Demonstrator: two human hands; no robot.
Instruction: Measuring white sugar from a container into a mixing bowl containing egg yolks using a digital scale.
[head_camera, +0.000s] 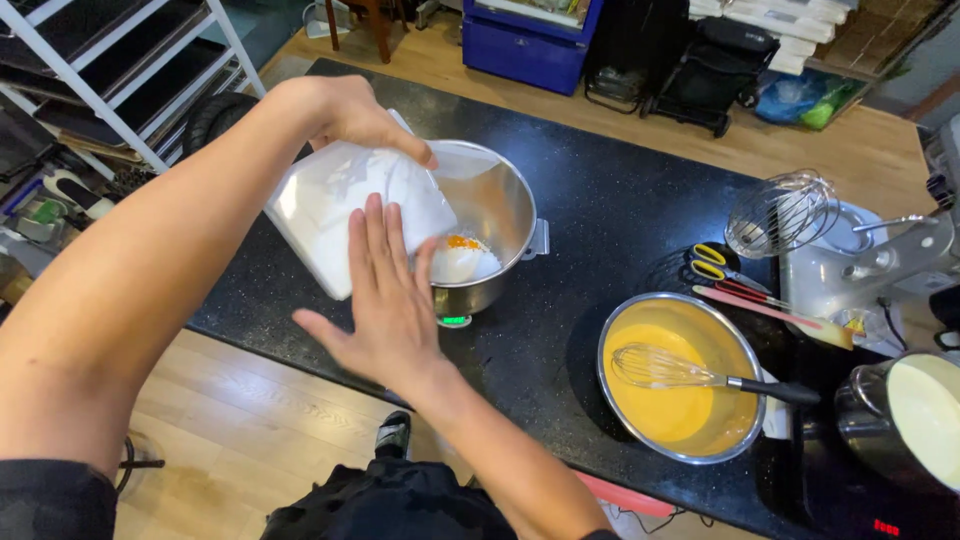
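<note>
Nearest the camera, the right hand lies open and flat, fingers pressed against the underside of a white bag. The left hand grips the bag's top, tilting it over a steel mixing bowl on the black counter. Inside the bowl sits white powder, possibly flour, with yolk beside it.

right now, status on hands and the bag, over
Left hand grips white bag, tilted over steel bowl. Right hand flat against bag, fingers spread. White powder and yolk in bowl. Nothing in the way.
</note>
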